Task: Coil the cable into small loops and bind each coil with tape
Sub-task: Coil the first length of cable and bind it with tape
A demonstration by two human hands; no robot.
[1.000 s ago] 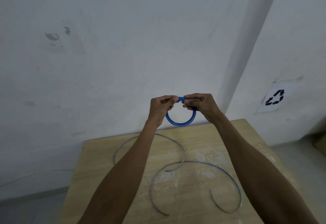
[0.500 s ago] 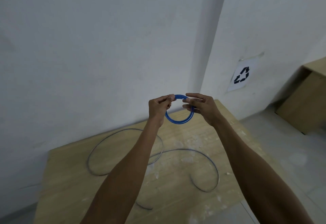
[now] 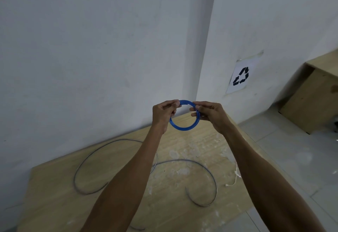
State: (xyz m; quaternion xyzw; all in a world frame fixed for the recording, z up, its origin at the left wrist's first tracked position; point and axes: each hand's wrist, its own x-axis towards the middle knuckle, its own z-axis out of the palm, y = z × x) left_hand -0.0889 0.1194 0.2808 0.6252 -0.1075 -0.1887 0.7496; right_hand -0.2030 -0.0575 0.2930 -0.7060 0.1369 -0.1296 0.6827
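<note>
A small blue coil of cable (image 3: 183,128) is held up in the air in front of the wall. My left hand (image 3: 163,114) pinches its upper left part between thumb and fingers. My right hand (image 3: 210,112) pinches its upper right side. Below, a long grey cable (image 3: 206,169) lies in loose curves on the wooden table (image 3: 54,191). My forearms hide part of that cable. No tape roll is visible.
The table stands against a white wall (image 3: 91,58). A recycling sign (image 3: 241,76) is stuck low on the wall at right. A wooden cabinet (image 3: 314,96) stands on the grey floor at far right. A thin white strip (image 3: 236,177) lies near the table's right edge.
The view has swung to the right, bringing the cabinet into sight. Both hands keep holding the blue coil, and my fingers have shifted a little along its top.
</note>
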